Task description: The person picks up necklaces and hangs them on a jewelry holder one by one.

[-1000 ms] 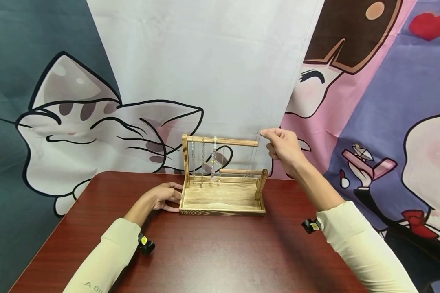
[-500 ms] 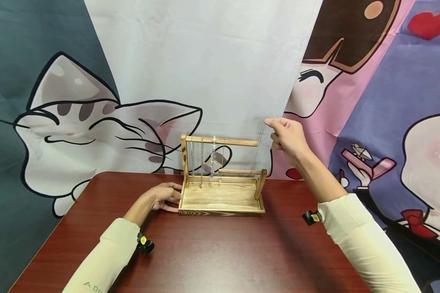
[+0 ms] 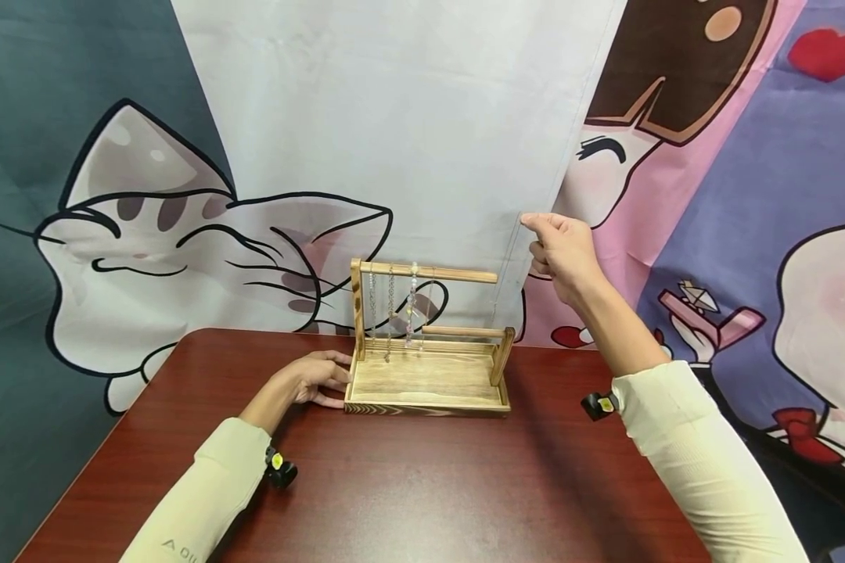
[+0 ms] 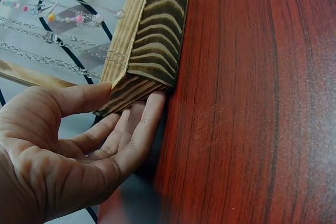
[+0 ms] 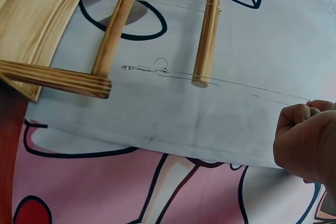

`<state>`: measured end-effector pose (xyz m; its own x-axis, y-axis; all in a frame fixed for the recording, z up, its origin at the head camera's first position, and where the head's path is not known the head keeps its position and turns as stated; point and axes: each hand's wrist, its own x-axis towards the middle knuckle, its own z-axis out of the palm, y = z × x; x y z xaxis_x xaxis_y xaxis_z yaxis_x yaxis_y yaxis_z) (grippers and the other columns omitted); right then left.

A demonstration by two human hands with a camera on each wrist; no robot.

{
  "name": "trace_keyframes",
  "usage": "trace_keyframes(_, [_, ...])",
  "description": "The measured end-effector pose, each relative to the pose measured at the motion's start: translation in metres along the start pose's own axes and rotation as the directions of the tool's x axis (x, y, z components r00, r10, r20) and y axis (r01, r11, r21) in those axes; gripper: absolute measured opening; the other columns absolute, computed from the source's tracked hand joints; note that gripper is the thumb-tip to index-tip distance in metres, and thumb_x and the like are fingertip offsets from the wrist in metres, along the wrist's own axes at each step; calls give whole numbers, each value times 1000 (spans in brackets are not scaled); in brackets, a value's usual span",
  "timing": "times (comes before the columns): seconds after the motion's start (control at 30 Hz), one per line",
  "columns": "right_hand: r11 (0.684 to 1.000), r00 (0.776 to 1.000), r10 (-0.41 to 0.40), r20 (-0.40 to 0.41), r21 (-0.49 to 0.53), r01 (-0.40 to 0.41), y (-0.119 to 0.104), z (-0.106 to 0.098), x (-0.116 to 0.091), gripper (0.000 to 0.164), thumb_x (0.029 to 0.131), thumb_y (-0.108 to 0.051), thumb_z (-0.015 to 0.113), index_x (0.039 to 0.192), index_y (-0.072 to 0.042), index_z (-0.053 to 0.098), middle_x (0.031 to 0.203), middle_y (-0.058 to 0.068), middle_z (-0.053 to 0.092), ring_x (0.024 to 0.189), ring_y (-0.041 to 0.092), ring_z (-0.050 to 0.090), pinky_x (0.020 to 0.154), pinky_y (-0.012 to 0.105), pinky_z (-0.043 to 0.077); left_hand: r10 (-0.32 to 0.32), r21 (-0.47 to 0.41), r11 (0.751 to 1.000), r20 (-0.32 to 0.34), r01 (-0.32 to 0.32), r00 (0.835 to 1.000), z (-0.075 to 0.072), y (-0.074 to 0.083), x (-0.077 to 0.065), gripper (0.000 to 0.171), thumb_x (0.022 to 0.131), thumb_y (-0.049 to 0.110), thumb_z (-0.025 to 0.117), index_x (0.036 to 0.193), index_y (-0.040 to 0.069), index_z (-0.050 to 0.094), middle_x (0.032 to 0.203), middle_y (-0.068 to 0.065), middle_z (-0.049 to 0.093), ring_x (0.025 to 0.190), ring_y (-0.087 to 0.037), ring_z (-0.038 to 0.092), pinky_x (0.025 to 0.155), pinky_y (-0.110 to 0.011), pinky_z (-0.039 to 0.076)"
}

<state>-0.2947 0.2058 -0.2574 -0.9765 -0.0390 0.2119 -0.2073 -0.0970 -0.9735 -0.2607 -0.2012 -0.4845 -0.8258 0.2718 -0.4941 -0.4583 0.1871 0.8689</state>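
Observation:
A wooden jewelry stand (image 3: 422,408) with a shallow tray base and two bars stands on the table. My left hand (image 3: 317,378) grips the tray's left end; in the left wrist view its thumb lies on the rim and its fingertips touch the end wall's lower edge. Above and right of the upper bar (image 3: 465,274), my right hand (image 3: 563,250) pinches the top of a thin silver necklace (image 5: 161,70). The necklace hangs in a narrow loop, with a small ring and short chain at its lower end. In the right wrist view it overlaps the bar's free end.
Several necklaces, among them a beaded necklace (image 3: 410,309), hang from the left part of the upper bar. A shorter lower bar (image 3: 465,331) joins the right post (image 3: 502,356). Behind the reddish table (image 3: 422,485) hangs a printed cloth (image 3: 422,117).
My right hand has risen and shifted a little right, lifting the thin necklace with it beyond the upper bar's end. The left hand and the stand have kept their places.

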Motion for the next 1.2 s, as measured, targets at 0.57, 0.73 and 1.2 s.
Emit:
trace_keyframes(0.57, [994, 996, 77, -34, -72, -79, 34, -1, 4, 20, 110, -16, 70, 94, -7, 78, 53, -14, 34, 46, 0, 28, 46, 16, 26, 14, 7, 1000, 2, -14, 1000, 0, -1, -2, 62, 107, 0, 63, 163, -4, 38, 125, -20, 75, 108, -25, 76, 90, -51, 72])
trace_keyframes(0.73, [992, 996, 84, -23, -90, -86, 38, 2, 2, 18, 111, -18, 70, 101, -6, 79, 53, -14, 33, 47, 0, 27, 46, 16, 26, 15, 9, 1000, 3, -15, 1000, 0, -2, -1, 62, 107, 0, 63, 164, -4, 37, 124, -19, 75, 108, -24, 76, 89, -50, 72])
trace_keyframes(1.2, [987, 993, 115, 9, -116, -113, 50, 20, 0, 25, 111, -19, 69, 121, 4, 73, 52, -15, 32, 47, 0, 26, 47, 16, 24, 16, 9, 1000, 3, -16, 1000, 1, -1, -2, 63, 107, -1, 63, 164, -4, 38, 123, -18, 76, 107, -23, 76, 91, -50, 72])
